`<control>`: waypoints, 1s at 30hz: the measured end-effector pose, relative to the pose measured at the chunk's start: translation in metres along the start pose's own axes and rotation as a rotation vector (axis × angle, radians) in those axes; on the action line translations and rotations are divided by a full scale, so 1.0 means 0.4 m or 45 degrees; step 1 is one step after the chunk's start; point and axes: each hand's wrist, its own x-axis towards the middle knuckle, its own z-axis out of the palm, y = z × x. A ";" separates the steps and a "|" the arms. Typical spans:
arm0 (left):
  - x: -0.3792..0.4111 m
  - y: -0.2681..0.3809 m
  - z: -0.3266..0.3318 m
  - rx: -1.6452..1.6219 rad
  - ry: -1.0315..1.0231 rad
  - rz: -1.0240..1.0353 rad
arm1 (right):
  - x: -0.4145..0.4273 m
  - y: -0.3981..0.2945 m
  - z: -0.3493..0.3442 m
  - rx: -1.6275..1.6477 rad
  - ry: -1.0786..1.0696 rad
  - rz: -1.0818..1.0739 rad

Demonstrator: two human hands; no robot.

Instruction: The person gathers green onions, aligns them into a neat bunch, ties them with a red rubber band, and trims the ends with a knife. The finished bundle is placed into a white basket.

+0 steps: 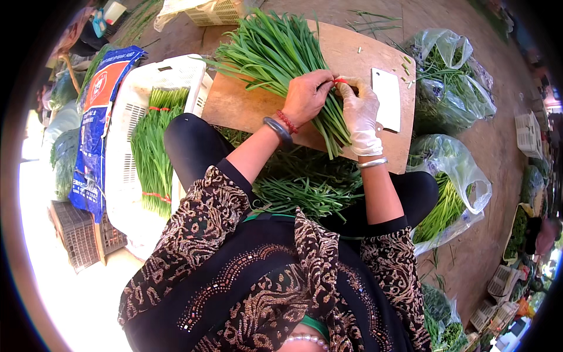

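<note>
A large bunch of long green leaves, probably garlic chives [281, 53], lies across a wooden board [343, 48], stems towards me. Around its stem end, my left hand [308, 94] and my gloved right hand [360, 103] pinch a red tie [340, 81] between their fingertips. The two hands are close together on top of the stems. A white cleaver blade [387, 99] rests flat on the board, just right of my right hand. Short cut stem pieces [405, 66] are scattered near the board's right edge.
A white plastic crate [127, 119] at the left holds tied green bunches [154, 154], beside a blue sack [94, 127]. Loose leaves [308, 193] lie in my lap. Clear plastic bags of greens [457, 88], [444, 202] stand at the right. A yellowish crate [215, 13] is beyond the board.
</note>
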 end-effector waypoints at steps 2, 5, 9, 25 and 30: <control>0.001 0.007 0.000 0.047 -0.001 -0.084 | -0.015 -0.008 -0.001 0.143 0.045 0.074; -0.002 -0.003 0.009 0.078 0.036 -0.111 | -0.040 -0.001 0.010 0.080 0.053 -0.129; -0.009 -0.015 0.026 0.081 0.115 -0.004 | -0.038 -0.013 0.013 -0.097 0.064 -0.514; -0.013 -0.020 0.019 0.119 0.086 0.258 | 0.014 -0.002 -0.023 0.774 -0.250 0.447; -0.006 -0.028 0.008 0.172 -0.012 0.261 | 0.037 0.006 -0.004 0.547 -0.278 0.289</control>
